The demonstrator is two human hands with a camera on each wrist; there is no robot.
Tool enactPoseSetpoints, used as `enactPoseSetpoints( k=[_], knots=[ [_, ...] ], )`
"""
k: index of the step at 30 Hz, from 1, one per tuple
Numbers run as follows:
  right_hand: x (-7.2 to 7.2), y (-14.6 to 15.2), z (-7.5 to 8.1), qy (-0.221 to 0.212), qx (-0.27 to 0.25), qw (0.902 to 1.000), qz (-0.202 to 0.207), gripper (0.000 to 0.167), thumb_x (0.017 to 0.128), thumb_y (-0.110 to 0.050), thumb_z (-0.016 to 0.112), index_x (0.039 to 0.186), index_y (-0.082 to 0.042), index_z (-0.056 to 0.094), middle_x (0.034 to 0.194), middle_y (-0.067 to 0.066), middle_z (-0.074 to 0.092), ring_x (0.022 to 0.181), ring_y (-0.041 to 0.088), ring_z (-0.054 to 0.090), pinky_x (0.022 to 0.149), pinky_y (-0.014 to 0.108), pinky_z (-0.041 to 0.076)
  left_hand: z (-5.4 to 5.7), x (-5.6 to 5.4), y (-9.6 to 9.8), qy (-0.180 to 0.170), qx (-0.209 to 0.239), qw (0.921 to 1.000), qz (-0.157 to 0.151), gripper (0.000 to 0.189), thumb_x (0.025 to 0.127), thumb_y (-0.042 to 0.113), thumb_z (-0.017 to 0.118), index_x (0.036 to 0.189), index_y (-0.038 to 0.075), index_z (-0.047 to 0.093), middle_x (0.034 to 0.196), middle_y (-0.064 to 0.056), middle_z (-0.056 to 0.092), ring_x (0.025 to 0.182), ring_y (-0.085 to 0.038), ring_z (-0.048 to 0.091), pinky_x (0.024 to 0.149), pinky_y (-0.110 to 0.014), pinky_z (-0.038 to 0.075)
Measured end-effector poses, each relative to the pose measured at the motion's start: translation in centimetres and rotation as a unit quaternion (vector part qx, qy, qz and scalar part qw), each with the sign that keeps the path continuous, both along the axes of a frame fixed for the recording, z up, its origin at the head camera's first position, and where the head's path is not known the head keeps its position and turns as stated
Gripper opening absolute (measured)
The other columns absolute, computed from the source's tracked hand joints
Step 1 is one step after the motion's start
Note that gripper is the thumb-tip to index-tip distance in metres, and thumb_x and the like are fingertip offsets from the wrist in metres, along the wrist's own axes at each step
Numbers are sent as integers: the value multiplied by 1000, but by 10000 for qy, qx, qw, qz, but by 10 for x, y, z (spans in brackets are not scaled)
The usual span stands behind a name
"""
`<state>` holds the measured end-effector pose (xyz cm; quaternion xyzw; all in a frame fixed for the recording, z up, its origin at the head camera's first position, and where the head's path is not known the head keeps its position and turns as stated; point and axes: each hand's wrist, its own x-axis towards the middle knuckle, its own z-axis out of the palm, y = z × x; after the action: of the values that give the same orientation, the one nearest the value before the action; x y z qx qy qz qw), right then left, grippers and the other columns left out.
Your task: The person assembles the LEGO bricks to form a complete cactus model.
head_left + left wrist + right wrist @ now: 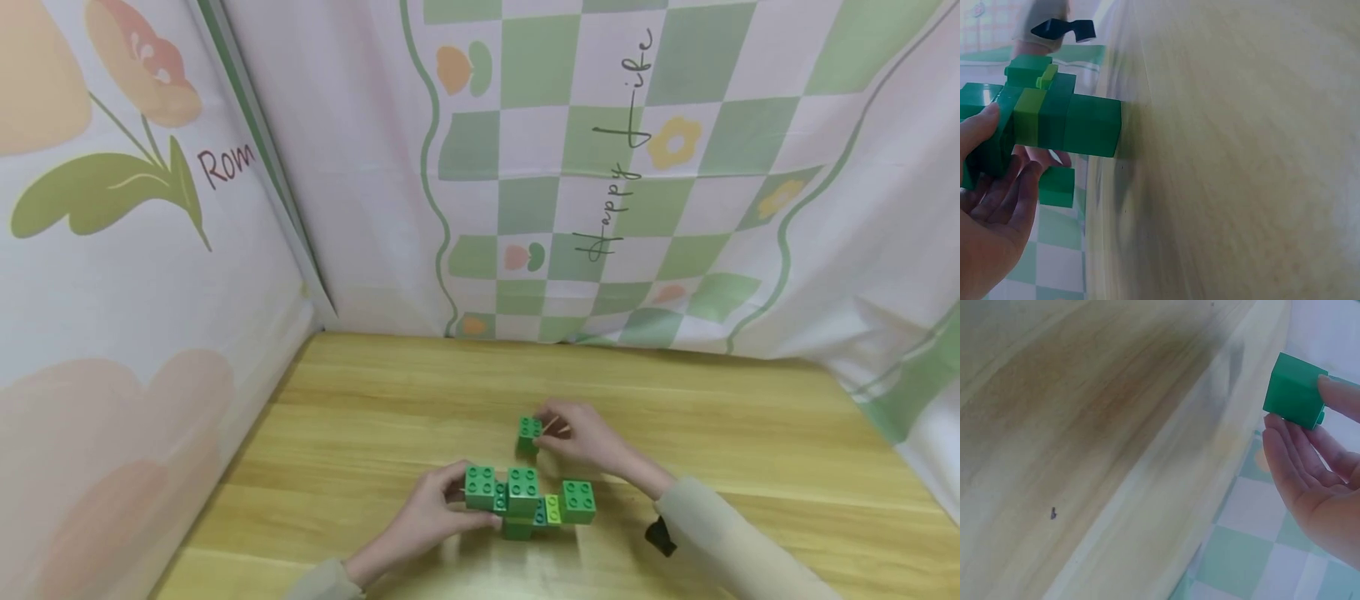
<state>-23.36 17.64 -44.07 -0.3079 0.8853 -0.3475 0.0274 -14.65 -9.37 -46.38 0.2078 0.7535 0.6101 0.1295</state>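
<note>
A stack of joined green building blocks [522, 492] stands near the table's front, dark green with a few lime pieces and arms to either side. My left hand [431, 508] grips its left side; in the left wrist view the thumb lies on one face and the fingers curl beneath. Behind the stack, my right hand [581, 433] pinches a single green block [528, 433], studs up in the head view. The right wrist view shows that block [1296, 390] between thumb and fingertips, apart from the stack.
The wooden table [390, 392] extends around both hands. A patterned cloth [570, 167] hangs behind it, and another printed cloth [150, 333] runs along the left edge. A dark device [660, 536] sits at the right sleeve.
</note>
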Motion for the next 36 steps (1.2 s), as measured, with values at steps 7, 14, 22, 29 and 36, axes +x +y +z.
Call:
enactPoseSetpoints(
  k=[7,14,22,29,36],
  knots=[
    [11,0,13,120,-99,9998,83,27,88,-11,72,110,2,65,104,19,72,86,26,73,76,25,63,0,0,0,-18,-47,10000,10,49,78,16,83,122,7,64,118,-11,71,100,-6,69,91,-18,57],
    [24,-3,27,212,-174,9996,108,29,89,-12,72,113,2,64,104,16,72,88,25,72,78,26,63,1,1,0,-26,-45,10000,18,48,78,15,82,122,8,64,118,-11,71,100,-5,69,91,-18,57],
    [35,-5,37,442,-264,9985,187,29,89,-14,72,114,-2,64,103,10,72,88,20,71,79,28,63,2,1,0,2,-41,10000,23,48,78,16,82,122,11,64,118,-11,71,100,-6,69,91,-19,57],
    [42,-3,45,638,-381,9971,189,28,91,-17,71,114,-3,65,105,10,72,90,22,72,79,33,64,0,0,-1,45,-21,10000,9,48,79,18,82,122,11,64,118,-12,71,99,-6,69,90,-17,57],
    [52,-2,58,923,-613,9938,112,27,89,-13,72,114,-4,66,104,6,73,90,15,71,77,30,64,-1,0,0,69,16,10000,5,47,79,17,82,121,10,64,117,-13,71,99,-6,70,90,-18,57]
  ],
)
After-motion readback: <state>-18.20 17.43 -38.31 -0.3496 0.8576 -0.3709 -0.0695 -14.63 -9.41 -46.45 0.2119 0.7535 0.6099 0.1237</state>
